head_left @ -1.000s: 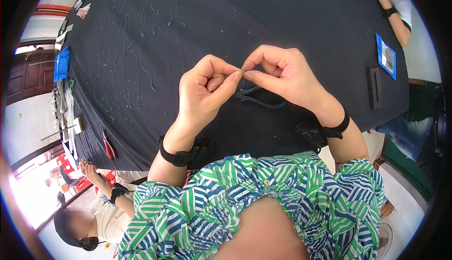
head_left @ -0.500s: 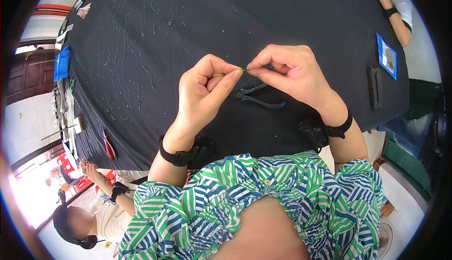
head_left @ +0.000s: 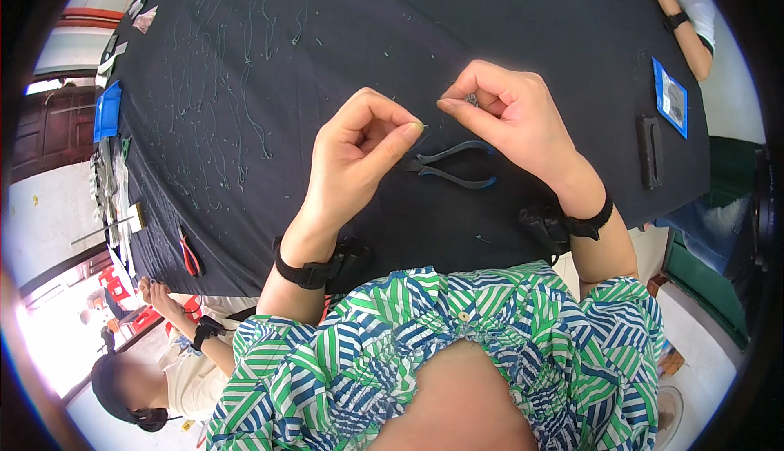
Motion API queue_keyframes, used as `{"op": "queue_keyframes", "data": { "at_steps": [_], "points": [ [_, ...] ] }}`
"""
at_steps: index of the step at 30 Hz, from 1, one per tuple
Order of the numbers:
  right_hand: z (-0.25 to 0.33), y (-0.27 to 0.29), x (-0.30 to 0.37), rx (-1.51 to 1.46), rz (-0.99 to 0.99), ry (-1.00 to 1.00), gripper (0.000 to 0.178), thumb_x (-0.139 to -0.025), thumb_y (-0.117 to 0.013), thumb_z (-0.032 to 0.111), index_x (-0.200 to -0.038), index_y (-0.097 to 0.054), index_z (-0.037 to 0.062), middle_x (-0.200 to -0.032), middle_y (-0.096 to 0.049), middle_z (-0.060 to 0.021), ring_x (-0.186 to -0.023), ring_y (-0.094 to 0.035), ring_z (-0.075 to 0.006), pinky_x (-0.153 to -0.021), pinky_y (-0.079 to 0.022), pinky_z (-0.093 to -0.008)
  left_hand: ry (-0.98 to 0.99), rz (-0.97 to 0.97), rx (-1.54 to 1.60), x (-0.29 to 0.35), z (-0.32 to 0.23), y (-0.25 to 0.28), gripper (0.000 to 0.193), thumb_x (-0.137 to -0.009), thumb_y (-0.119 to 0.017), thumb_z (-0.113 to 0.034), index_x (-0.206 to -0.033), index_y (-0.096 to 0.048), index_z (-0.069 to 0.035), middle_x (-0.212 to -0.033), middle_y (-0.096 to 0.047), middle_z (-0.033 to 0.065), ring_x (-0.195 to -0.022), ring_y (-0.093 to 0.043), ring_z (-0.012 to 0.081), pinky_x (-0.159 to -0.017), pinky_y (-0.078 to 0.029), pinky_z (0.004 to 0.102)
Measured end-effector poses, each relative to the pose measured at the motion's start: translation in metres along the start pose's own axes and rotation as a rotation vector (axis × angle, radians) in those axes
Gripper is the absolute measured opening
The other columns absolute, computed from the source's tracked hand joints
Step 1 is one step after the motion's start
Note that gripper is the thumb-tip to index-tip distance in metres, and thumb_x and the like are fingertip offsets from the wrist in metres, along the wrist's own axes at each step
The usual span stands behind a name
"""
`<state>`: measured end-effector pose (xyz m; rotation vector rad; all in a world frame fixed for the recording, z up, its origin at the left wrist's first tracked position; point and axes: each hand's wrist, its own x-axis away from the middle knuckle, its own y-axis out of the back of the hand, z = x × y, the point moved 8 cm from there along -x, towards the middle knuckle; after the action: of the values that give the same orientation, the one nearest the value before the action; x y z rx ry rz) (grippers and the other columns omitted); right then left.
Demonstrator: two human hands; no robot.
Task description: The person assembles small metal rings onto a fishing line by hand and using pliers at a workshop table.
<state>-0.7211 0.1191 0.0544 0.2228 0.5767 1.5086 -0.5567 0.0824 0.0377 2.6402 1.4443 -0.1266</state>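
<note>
Above the black cloth, my left hand (head_left: 359, 145) is closed, thumb and forefinger pinching a small bit of thin green cord (head_left: 424, 127) at their tips. My right hand (head_left: 514, 116) is held a little apart from it, farther up and to the right. Its thumb and forefinger are pressed together, and what lies between them is too small to tell. Something small and greyish (head_left: 472, 100) shows among its curled fingers. Beneath and between my hands lies a pair of pliers (head_left: 437, 173) with dark, blue-ended handles, touched by neither hand.
Several thin green cords (head_left: 247, 100) lie on the cloth (head_left: 392, 51) at left. Red-handled pliers (head_left: 189, 255) and a blue tray (head_left: 107, 111) are near the left edge. At right are a blue packet (head_left: 670, 98) and a black case (head_left: 650, 151). Co-workers' arms show at lower left and upper right.
My right hand has moved up and to the right, away from my left fingertips. The hands were meeting at the green cord; now a gap shows between them, uncovering more of the pliers.
</note>
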Motion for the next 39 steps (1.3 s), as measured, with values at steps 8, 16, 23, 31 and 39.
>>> {"op": "queue_keyframes", "data": {
  "at_steps": [8,16,23,31,39],
  "points": [
    [0.001,-0.004,0.000,0.006,-0.019,0.028,0.010,-0.082,-0.069,0.015,-0.082,-0.063,0.0075,-0.050,-0.045,-0.0023,-0.042,-0.039,-0.0105,-0.044,-0.027,-0.0278,0.064,0.117,-0.014,0.003,0.004,-0.015,0.008,-0.084,-0.069,-0.006,-0.089,-0.064,-0.002,-0.085,-0.059,0.0002,-0.063,-0.043,0.0022,-0.059,-0.037,0.0213],
    [0.005,-0.005,0.000,-0.003,0.049,0.041,0.010,-0.081,-0.070,0.015,-0.084,-0.064,0.0073,-0.052,-0.050,-0.0021,-0.044,-0.039,-0.0095,-0.045,-0.028,-0.0267,0.164,0.153,0.008,0.006,0.010,-0.016,0.006,-0.090,-0.063,-0.006,-0.094,-0.062,-0.001,-0.098,-0.063,0.0035,-0.076,-0.054,0.0026,-0.064,-0.042,0.0161],
    [0.006,-0.008,0.000,-0.172,0.239,0.005,0.010,-0.080,-0.072,0.006,-0.090,-0.071,0.0054,-0.049,-0.031,0.0073,-0.047,-0.026,-0.0023,-0.046,-0.021,-0.0243,0.118,0.115,0.073,0.006,0.008,-0.013,0.006,-0.088,-0.065,-0.005,-0.088,-0.061,-0.001,-0.094,-0.064,0.0005,-0.061,-0.040,-0.0016,-0.055,-0.035,0.0157],
    [0.005,-0.002,0.001,-0.140,0.107,0.047,0.007,-0.081,-0.071,0.006,-0.089,-0.071,0.0049,-0.049,-0.035,0.0080,-0.047,-0.029,-0.0006,-0.046,-0.022,-0.0219,0.101,0.120,0.084,0.005,0.008,-0.011,0.005,-0.086,-0.065,-0.003,-0.086,-0.060,-0.001,-0.093,-0.064,0.0008,-0.061,-0.040,-0.0020,-0.055,-0.035,0.0158],
    [0.003,-0.002,0.003,-0.265,0.053,-0.015,0.009,-0.084,-0.069,0.011,-0.091,-0.070,0.0044,-0.059,-0.054,0.0061,-0.050,-0.038,0.0004,-0.047,-0.027,-0.0198,0.081,0.049,0.086,0.004,0.006,-0.008,0.008,-0.088,-0.066,-0.004,-0.093,-0.064,0.001,-0.095,-0.065,0.0024,-0.065,-0.048,-0.0003,-0.058,-0.038,0.0146]
  ]
}}
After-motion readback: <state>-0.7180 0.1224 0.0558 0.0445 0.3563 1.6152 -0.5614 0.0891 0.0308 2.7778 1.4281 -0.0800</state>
